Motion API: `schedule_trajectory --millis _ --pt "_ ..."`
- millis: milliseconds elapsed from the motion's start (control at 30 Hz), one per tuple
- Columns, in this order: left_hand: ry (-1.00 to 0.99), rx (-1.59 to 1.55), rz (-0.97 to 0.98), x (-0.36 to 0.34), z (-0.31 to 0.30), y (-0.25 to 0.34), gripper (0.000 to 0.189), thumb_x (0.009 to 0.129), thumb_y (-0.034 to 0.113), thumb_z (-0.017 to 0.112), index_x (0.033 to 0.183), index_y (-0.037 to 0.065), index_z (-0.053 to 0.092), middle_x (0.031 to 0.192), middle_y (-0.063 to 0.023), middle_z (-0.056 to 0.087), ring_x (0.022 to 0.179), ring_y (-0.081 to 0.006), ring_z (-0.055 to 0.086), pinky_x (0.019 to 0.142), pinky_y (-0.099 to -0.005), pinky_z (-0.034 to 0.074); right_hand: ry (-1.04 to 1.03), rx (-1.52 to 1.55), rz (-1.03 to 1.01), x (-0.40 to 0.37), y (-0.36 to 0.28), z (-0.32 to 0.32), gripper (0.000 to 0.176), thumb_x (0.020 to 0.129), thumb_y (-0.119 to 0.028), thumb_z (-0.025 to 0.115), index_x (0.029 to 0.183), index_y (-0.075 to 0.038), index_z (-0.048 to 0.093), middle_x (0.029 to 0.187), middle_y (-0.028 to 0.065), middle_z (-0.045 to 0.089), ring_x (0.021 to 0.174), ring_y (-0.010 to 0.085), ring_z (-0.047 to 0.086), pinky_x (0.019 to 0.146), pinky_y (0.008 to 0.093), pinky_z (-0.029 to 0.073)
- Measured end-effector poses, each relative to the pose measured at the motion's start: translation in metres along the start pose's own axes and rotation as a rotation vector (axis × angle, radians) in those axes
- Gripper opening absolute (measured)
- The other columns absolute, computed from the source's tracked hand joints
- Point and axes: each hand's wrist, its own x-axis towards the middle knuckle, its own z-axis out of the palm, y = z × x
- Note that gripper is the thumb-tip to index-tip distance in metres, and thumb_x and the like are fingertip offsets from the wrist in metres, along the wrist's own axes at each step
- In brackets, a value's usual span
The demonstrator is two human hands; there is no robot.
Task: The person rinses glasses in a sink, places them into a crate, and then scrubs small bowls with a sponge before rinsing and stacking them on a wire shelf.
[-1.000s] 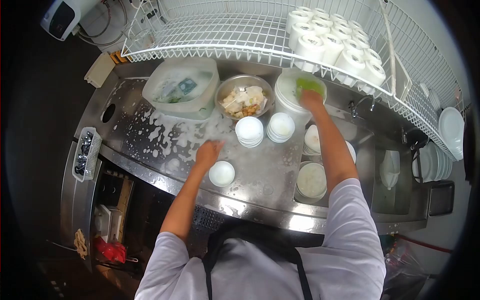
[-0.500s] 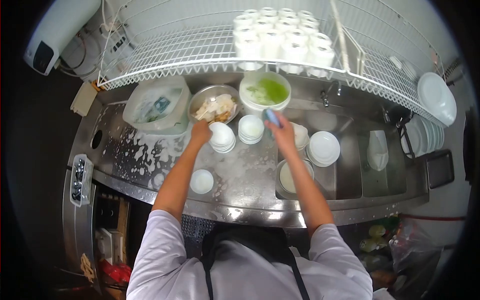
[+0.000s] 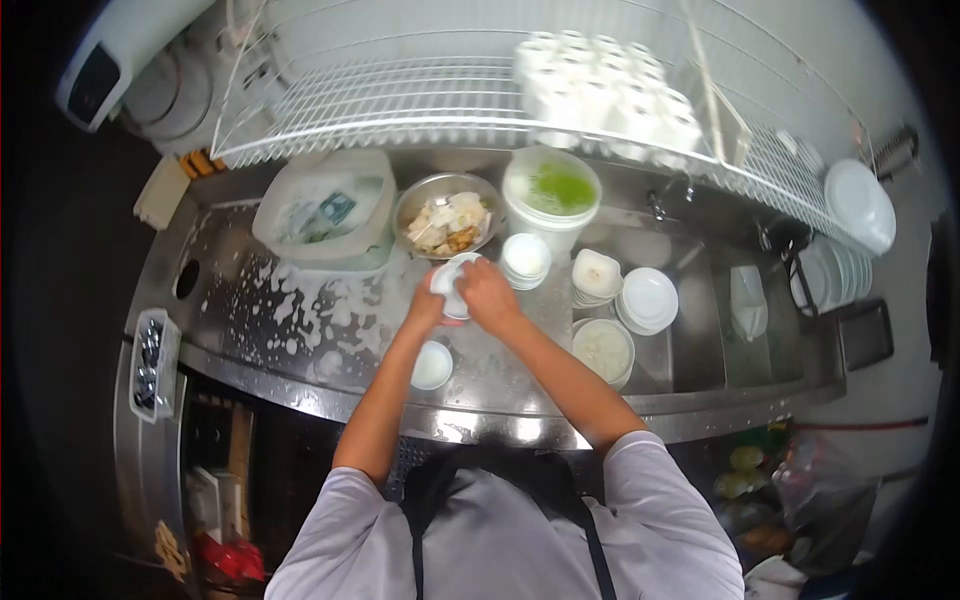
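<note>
A white bowl (image 3: pixel 455 283) is between my two hands over the steel counter, its inside partly covered by my fingers. My left hand (image 3: pixel 427 303) is closed on its left side. My right hand (image 3: pixel 487 294) presses down into the bowl with curled fingers; the sponge held there a moment earlier is hidden under them. Whether other bowls lie beneath is hard to see. Just right stands a stack of small white bowls (image 3: pixel 525 260). A single white bowl (image 3: pixel 432 365) sits nearer the front edge. Behind are a metal bowl of food scraps (image 3: pixel 405 235) and a white bucket of green, foamy liquid (image 3: pixel 555 190).
A plastic tub of soapy water (image 3: pixel 270 225) stands at back left. Foam spots the counter (image 3: pixel 225 300). On the right, stacked plates (image 3: pixel 650 297), squarish bowls (image 3: pixel 597 272) and a round container (image 3: pixel 603 350) stand by the sinks. A wire rack (image 3: pixel 400 125) hangs above.
My right hand has come from the bucket's front edge down and left into the bowl, taking the sponge along. My left hand has closed on the bowl. The view has shifted slightly.
</note>
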Motion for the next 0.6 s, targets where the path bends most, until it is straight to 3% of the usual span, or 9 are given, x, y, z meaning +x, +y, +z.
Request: schedule_trajectory --millis 33,67,200,300,333,467,567,600 --pt "-0.043 -0.087 -0.078 -0.004 -0.002 -0.002 0.071 0.075 -0.011 0.038 0.142 0.014 0.039 0.135 -0.0177 0.049 0.115 -0.0390 0.059 0.067 -0.0503 0.065 0.022 -0.040 -0.034 0.012 -0.004 0.003 0.028 0.073 -0.011 0.068 0.100 -0.005 0.068 0.102 0.0156 0.062 0.092 0.0306 0.058 0.078 0.0466 0.050" --pt "-0.009 -0.136 -0.095 -0.008 -0.004 -0.003 0.071 0.075 -0.011 0.038 0.142 0.014 0.039 0.136 -0.0176 0.049 0.115 -0.0386 0.060 0.068 -0.0508 0.065 0.070 0.034 0.066 0.022 -0.013 0.009 0.022 0.072 -0.007 0.068 0.094 -0.005 0.067 0.098 0.0164 0.064 0.093 0.0326 0.061 0.076 0.0459 0.051" --pt "0.026 -0.236 -0.081 -0.009 -0.042 -0.007 0.073 0.076 -0.010 0.039 0.144 0.015 0.036 0.138 -0.0175 0.047 0.114 -0.0364 0.061 0.072 -0.0524 0.065 -0.055 0.397 0.085 0.040 -0.040 0.040 0.017 0.069 0.000 0.066 0.085 -0.004 0.068 0.090 0.0164 0.066 0.089 0.0345 0.067 0.076 0.0418 0.054" --pt "0.051 -0.303 -0.104 -0.009 -0.064 -0.026 0.074 0.077 -0.009 0.041 0.146 0.016 0.033 0.138 -0.0174 0.047 0.111 -0.0354 0.062 0.075 -0.0537 0.064 -0.326 0.018 -0.136 0.049 -0.044 0.047 0.016 0.067 -0.003 0.068 0.082 -0.004 0.069 0.090 0.0163 0.066 0.088 0.0338 0.067 0.076 0.0424 0.054" --pt "0.071 -0.336 -0.121 -0.011 -0.065 -0.028 0.075 0.077 -0.008 0.042 0.147 0.017 0.032 0.138 -0.0173 0.047 0.111 -0.0353 0.063 0.076 -0.0541 0.064 -0.243 -0.081 -0.152 0.056 -0.045 0.054 0.021 0.066 -0.007 0.071 0.086 -0.003 0.070 0.092 0.0155 0.066 0.084 0.0342 0.066 0.074 0.0427 0.054" --pt "0.177 -0.388 -0.045 -0.011 -0.075 -0.030 0.065 0.082 -0.005 0.035 0.144 0.016 0.038 0.134 -0.0137 0.053 0.111 -0.0309 0.064 0.071 -0.0476 0.065 -0.112 0.286 0.137 0.069 -0.075 0.067 0.020 0.068 -0.010 0.069 0.086 -0.003 0.072 0.083 0.0167 0.066 0.081 0.0348 0.068 0.072 0.0445 0.054" --pt "0.138 -0.328 -0.066 -0.021 -0.102 -0.015 0.064 0.083 -0.003 0.035 0.144 0.017 0.038 0.134 -0.0124 0.053 0.114 -0.0303 0.061 0.073 -0.0462 0.064 -0.468 0.246 -0.024 0.068 -0.062 0.089 0.019 0.068 -0.011 0.069 0.084 -0.003 0.071 0.080 0.0171 0.066 0.080 0.0339 0.068 0.072 0.0444 0.054" --pt "0.106 -0.299 -0.069 -0.026 -0.106 -0.016 0.060 0.087 0.000 0.037 0.145 0.017 0.038 0.133 -0.0121 0.053 0.112 -0.0297 0.062 0.073 -0.0451 0.064 -0.570 0.024 -0.222 0.081 -0.073 0.058 0.018 0.068 -0.014 0.070 0.083 -0.004 0.071 0.080 0.0165 0.066 0.080 0.0328 0.068 0.072 0.0437 0.055"
